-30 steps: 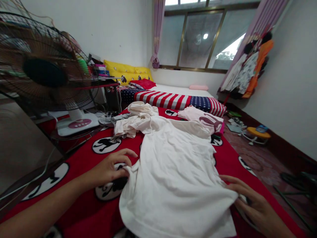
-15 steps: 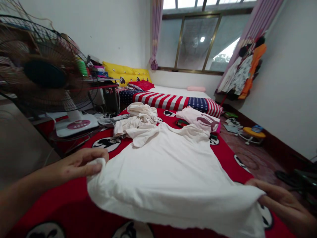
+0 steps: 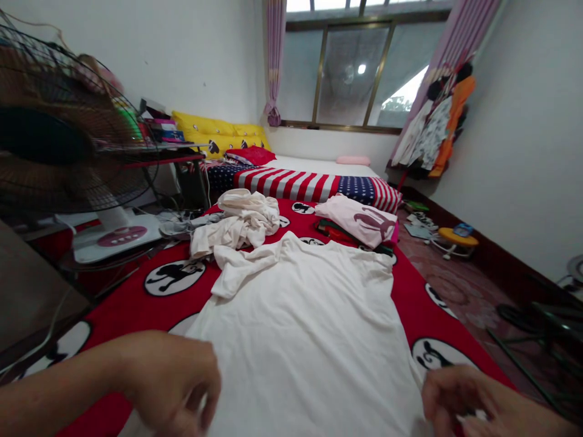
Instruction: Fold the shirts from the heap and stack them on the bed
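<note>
A white T-shirt (image 3: 310,328) lies spread on the red blanket (image 3: 136,303), its neck and sleeves toward the far side and its lower part running out of view at the bottom. My left hand (image 3: 177,379) is at the shirt's near left side, fingers curled in a pinch on the cloth; the fingertips are partly cut off. At the near right side, my right hand (image 3: 473,397) is also closed, with a bit of white cloth showing between its fingers.
Beyond the shirt lie a crumpled cream garment pile (image 3: 241,218) on the left and a folded pink garment (image 3: 357,218) on the right. A fan (image 3: 50,145) stands at left. A bed with a striped cover (image 3: 291,182) is at the back; a yellow stool (image 3: 458,237) is on the right.
Both hands have lowered toward me with the hem, which was raised and now lies out of view. The shirt has been drawn nearer and lies flatter. The view has shifted slightly right.
</note>
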A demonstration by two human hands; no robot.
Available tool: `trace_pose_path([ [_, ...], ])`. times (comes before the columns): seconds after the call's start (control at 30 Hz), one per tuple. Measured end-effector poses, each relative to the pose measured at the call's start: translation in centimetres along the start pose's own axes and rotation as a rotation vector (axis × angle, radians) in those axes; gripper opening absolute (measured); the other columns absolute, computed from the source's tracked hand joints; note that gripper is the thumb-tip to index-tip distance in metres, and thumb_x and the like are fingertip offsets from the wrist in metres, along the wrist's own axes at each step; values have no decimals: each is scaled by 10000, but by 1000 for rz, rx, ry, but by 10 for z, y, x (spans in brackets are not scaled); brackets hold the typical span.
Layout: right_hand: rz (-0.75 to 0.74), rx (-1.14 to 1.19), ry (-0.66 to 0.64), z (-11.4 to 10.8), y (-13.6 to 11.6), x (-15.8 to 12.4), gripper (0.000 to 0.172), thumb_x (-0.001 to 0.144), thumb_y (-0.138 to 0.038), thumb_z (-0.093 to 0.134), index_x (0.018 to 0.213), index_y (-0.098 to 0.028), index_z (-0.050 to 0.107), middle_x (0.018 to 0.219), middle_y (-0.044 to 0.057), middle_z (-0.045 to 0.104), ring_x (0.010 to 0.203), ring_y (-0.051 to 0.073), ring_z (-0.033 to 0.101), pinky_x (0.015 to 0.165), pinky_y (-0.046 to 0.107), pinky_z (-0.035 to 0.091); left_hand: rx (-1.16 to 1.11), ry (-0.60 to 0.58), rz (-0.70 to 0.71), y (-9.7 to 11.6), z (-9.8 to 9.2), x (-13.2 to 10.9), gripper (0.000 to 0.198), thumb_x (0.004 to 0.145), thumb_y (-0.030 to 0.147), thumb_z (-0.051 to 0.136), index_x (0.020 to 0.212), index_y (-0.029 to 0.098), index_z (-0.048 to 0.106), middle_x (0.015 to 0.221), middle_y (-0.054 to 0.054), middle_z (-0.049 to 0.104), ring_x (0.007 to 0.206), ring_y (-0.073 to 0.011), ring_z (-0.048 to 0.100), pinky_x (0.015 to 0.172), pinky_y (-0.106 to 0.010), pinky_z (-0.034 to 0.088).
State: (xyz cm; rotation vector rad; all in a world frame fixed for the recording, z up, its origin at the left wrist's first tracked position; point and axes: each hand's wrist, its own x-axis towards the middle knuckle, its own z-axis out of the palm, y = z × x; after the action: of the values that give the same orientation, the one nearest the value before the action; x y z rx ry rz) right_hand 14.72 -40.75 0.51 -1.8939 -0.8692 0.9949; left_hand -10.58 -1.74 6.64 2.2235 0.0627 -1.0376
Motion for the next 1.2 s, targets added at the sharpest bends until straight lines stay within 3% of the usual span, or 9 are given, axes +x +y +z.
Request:
trace_pose_path([
  [0.07, -29, 62, 187, -21, -2, 25, 492, 687, -618, 681, 881, -166, 694, 726, 90, 707, 670, 204, 656, 629, 288, 505, 59, 230, 165, 15, -21, 27, 302, 745, 375, 664, 1004, 236, 737, 870, -53, 735, 733, -205, 665, 621, -260, 503],
  [0.17, -55, -33, 769, -56, 6, 65, 386, 692, -493, 660, 918, -182, 682, 869, 101, 723, 826, 247, 674, 758, 364, 528, 136, 569, 378, 25, -49, 86, 361, 872, 349, 546, 1184, 207, 656, 1155, -85, 683, 1024, -216, 645, 899, -300, 491],
  [0.27, -88, -380, 988, -83, 20, 99, 349, 669, -427, 567, 871, -177, 703, 988, 124, 704, 971, 309, 645, 913, 481, 476, 314, 880, 291, 16, -63, 145, 487, 899, 307, 524, 1363, 163, 505, 1444, -156, 465, 1327, -272, 438, 1100, -416, 343],
  [0.43, -153, -708, 821, -80, 16, 148, 441, 749, -452, 494, 932, -109, 703, 1124, 211, 644, 1110, 346, 581, 1019, 514, 399, 453, 1080, 118, -10, -58, 192, 558, 941, 450, 439, 1445, 210, 404, 1561, -117, 279, 1439, -311, 234, 1147, -534, 227],
  [0.63, -380, -724, 570, 19, -42, 185, 674, 738, -413, 680, 1348, -201, 487, 1452, 155, 424, 1284, 310, 463, 1020, 477, 419, 475, 1105, 126, -14, -54, 191, 556, 946, 477, 421, 1446, 235, 404, 1562, -102, 281, 1437, -299, 246, 1147, -518, 234],
  [0.77, -627, -824, 265, 68, -71, 180, 480, 794, -249, 643, 1265, -229, 553, 1358, 106, 537, 1227, 260, 523, 1010, 420, 445, 467, 1118, 126, -13, -55, 193, 534, 953, 480, 401, 1435, 252, 421, 1563, -93, 280, 1442, -284, 239, 1151, -503, 234],
  [0.87, -669, -814, 470, 62, -72, 176, 429, 877, -266, 544, 1301, -221, 501, 1329, 110, 549, 1190, 225, 550, 980, 379, 473, 461, 1126, 129, -15, -55, 195, 533, 953, 489, 388, 1436, 266, 417, 1564, -82, 282, 1445, -275, 232, 1152, -497, 238],
  [0.97, -454, -915, 727, 44, -61, 176, 648, 763, -398, 686, 1326, -156, 473, 1320, 180, 530, 1184, 324, 541, 957, 472, 478, 464, 1116, 118, -15, -55, 195, 546, 939, 466, 425, 1447, 267, 400, 1566, -79, 279, 1445, -273, 232, 1153, -496, 240],
  [1.2, -543, -1024, 458, 63, -50, 164, 257, 803, -320, 643, 1027, -194, 626, 1261, 137, 580, 1108, 287, 575, 903, 425, 479, 484, 1090, 92, -11, -55, 190, 546, 924, 373, 467, 1453, 261, 391, 1571, -68, 268, 1447, -264, 230, 1163, -481, 224],
])
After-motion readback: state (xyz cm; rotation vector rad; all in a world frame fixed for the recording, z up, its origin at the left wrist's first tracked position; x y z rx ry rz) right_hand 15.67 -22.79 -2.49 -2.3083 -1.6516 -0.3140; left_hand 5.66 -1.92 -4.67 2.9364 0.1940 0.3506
